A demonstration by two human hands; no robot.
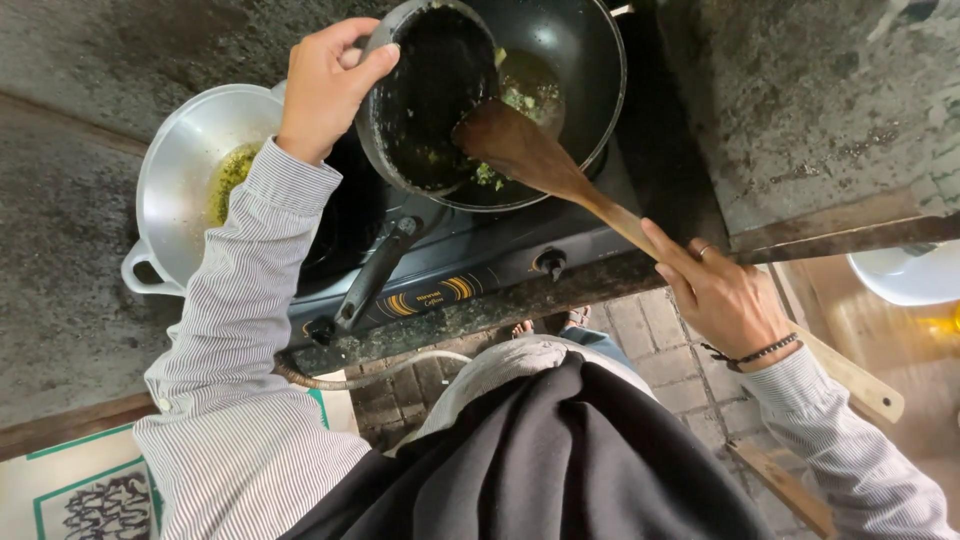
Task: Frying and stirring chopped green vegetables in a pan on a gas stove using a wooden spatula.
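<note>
Left grip: my fingers clamped on the tilted small black pot
Right grip: clamped on my wooden spatula
Spatula blade: inside pot, above the black pan

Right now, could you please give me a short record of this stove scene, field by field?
Left hand: grips the rim of a small dark pot, tilted over the black pan.
Right hand: holds a wooden spatula, blade at the pot's mouth.
Pan contents: greenish food.
Beside: silver wok with greenish residue.
Support: black gas stove.
</note>
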